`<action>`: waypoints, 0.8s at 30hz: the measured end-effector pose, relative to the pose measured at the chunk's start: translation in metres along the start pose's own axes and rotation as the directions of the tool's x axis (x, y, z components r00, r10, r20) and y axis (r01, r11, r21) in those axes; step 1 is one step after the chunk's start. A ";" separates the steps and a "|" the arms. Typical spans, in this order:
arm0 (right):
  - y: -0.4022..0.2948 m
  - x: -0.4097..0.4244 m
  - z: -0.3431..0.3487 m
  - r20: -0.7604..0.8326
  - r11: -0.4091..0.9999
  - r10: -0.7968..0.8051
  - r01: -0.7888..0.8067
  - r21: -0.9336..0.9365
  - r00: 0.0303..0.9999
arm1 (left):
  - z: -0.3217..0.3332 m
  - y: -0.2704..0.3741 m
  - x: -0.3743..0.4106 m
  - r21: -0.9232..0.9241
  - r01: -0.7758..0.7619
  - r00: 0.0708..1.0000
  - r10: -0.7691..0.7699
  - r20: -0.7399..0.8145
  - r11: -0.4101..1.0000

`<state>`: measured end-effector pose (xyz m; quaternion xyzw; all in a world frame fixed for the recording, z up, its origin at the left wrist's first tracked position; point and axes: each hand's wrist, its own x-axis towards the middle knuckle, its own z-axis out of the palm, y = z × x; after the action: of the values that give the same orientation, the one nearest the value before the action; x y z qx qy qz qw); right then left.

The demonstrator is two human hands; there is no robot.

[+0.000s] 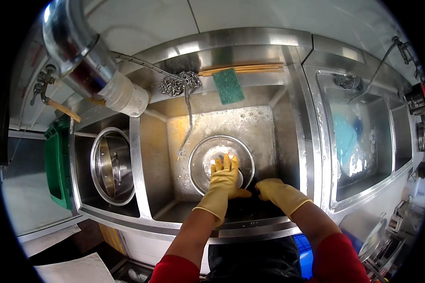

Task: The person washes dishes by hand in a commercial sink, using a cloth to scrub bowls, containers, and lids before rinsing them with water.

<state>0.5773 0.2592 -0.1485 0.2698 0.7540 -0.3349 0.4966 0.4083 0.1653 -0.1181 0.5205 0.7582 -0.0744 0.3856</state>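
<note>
My left hand (225, 178), in a yellow rubber glove, reaches over a round metal bowl (197, 166) with its fingers extended and its thumb out to the right. Beneath that hand lies a white rounded item (239, 179), mostly covered by the glove. Just outside the bowl's lower right rim is my right hand (271, 189), also gloved in yellow, with its fingers curled. Dark shadow hides those fingertips, so I cannot tell whether they grip anything. The bowl rests in a stainless steel sink basin (156, 177) whose floor is wet and foamy.
A thin metal spout (188, 109) hangs into the basin. On the back ledge lie steel wool (180, 83), a green scouring pad (228, 86) and wooden sticks (248, 68). A round metal lid (106, 166) sits in the left compartment. Another sink (380, 141) stands at right, beyond a raised divider.
</note>
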 end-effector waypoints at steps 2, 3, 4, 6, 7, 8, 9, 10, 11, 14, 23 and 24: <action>0.005 -0.005 0.001 -0.045 0.993 -0.009 0.014 0.116 0.999 | -0.001 -0.004 0.001 0.011 -0.040 0.999 0.040 0.030 0.999; 0.006 -0.006 0.002 -0.087 0.975 -0.007 0.026 0.219 0.996 | 0.000 -0.007 0.000 0.026 -0.071 0.997 0.070 0.044 0.997; 0.007 -0.008 0.004 -0.122 0.943 0.003 0.037 0.330 0.993 | 0.001 -0.010 0.000 0.060 -0.104 0.994 0.102 0.046 0.993; 0.005 -0.008 0.009 -0.182 0.824 0.032 0.077 0.562 0.983 | 0.005 -0.015 -0.002 0.053 -0.185 0.977 0.178 0.120 0.981; 0.003 -0.007 0.012 -0.207 0.732 0.051 0.104 0.673 0.977 | 0.008 -0.016 -0.003 0.062 -0.227 0.964 0.215 0.156 0.972; -0.001 -0.005 0.016 -0.228 0.626 0.073 0.133 0.769 0.971 | 0.012 -0.016 -0.005 0.076 -0.217 0.970 0.206 0.125 0.973; -0.005 -0.003 0.021 -0.252 0.626 0.097 0.138 0.767 0.963 | 0.015 -0.016 -0.006 0.092 -0.213 0.972 0.202 0.119 0.973; -0.008 -0.001 0.025 -0.278 0.628 0.122 0.143 0.765 0.953 | 0.020 -0.015 -0.006 0.126 -0.201 0.974 0.185 0.128 0.971; -0.010 0.002 0.028 -0.268 0.620 0.159 0.115 0.776 0.950 | 0.023 -0.015 -0.006 0.165 -0.194 0.977 0.176 0.117 0.967; -0.009 0.010 0.034 -0.202 0.530 0.162 0.087 0.844 0.966 | 0.030 -0.021 -0.007 0.112 -0.175 0.983 0.166 0.084 0.978; -0.010 0.017 0.042 -0.320 0.679 0.197 0.106 0.726 0.926 | 0.053 -0.057 0.006 0.272 -0.428 0.810 0.500 -0.307 0.862; -0.012 0.017 0.043 -0.320 0.684 0.205 0.098 0.723 0.925 | 0.061 -0.054 0.010 0.145 -0.389 0.829 0.415 -0.376 0.910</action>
<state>0.5869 0.2196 -0.1738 0.5256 0.6310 -0.5328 0.2044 0.3915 0.1166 -0.1824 0.6840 0.6914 0.0925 0.2136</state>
